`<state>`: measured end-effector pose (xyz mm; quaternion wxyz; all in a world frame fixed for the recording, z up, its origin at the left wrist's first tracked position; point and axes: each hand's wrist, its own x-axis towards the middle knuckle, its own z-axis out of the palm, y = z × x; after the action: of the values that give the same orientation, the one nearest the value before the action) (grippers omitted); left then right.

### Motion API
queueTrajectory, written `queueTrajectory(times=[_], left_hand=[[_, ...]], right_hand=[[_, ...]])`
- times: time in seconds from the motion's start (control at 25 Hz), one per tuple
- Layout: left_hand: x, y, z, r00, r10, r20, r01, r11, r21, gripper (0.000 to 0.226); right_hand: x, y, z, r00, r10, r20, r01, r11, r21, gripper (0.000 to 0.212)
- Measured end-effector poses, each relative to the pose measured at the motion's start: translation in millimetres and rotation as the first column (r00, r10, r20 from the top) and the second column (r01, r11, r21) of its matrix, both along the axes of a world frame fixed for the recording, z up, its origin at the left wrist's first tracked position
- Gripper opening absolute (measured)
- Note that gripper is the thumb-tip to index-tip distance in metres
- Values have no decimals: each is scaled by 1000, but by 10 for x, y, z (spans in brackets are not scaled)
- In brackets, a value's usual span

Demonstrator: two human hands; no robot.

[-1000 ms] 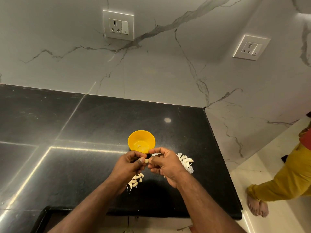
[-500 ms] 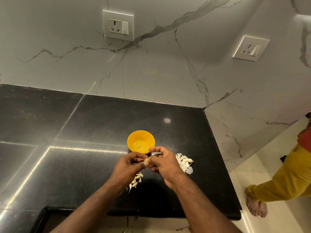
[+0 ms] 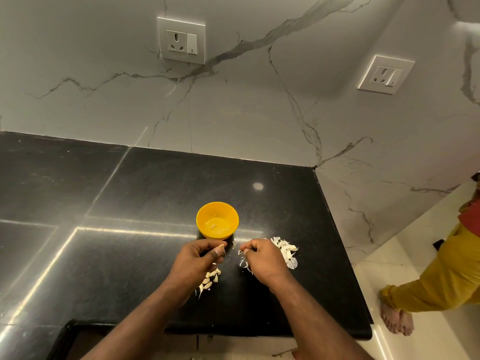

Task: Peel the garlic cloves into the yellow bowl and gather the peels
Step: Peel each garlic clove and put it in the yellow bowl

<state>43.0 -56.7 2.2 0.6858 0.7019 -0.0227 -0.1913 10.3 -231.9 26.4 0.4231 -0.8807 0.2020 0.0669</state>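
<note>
A yellow bowl (image 3: 217, 220) stood on the black counter (image 3: 130, 250), well in from its front edge, with a pale bit or two inside. Just before it, the left hand (image 3: 197, 263) pinched a garlic clove (image 3: 221, 246) at its fingertips, while the right hand (image 3: 262, 261), apart from it, pinched a scrap of peel (image 3: 240, 252). Unpeeled cloves (image 3: 209, 279) lay under the left wrist; a heap of peels (image 3: 287, 252) lay toward the counter's right edge.

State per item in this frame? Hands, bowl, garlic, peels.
left hand: pinches a garlic clove
right hand: pinches a bit of peel
yellow bowl: upright on the counter, something pale lying in it
unpeeled cloves: loose pile under the left hand
peel pile: heaped beside the right hand
</note>
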Motion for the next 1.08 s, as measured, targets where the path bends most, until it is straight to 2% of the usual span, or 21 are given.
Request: queueTrajectory(times=[0.08,0.16,0.2,0.28,0.36,0.48,0.6,0.72,0.84,1.08], left_hand=[[-5,-13,-6,1000,18,15,-18,1000,18,13],[-2,-19,1,999,30,34,-31,999,36,8],[3,-16,-3,999,27,41,-29,999,40,6],[13,-10,-11,998,5,58,-8,999,51,5],[21,-1,-14,997,-19,69,15,998,62,6],[29,-6,3,997,-30,70,27,999,46,7],[40,-5,12,998,-14,53,14,1000,9,7],[55,2,10,999,11,38,-11,1000,-13,9],[53,10,26,999,17,45,-17,1000,1,9],[41,45,-12,994,-6,112,-8,993,117,10]], right_hand=[[-13,-4,26,999,50,16,-48,993,-104,14],[0,22,47,996,20,89,-11,994,-109,14],[17,40,56,993,-12,120,18,999,-51,16],[51,95,75,989,-88,118,64,979,192,15],[62,165,111,991,-126,52,90,892,442,9],[54,248,154,988,-154,-5,125,783,610,12],[63,265,168,981,-191,-39,163,693,702,19],[63,261,171,980,-196,-38,158,648,745,19],[53,261,154,982,-189,-15,137,654,744,20],[86,251,116,995,-87,43,48,827,561,27]])
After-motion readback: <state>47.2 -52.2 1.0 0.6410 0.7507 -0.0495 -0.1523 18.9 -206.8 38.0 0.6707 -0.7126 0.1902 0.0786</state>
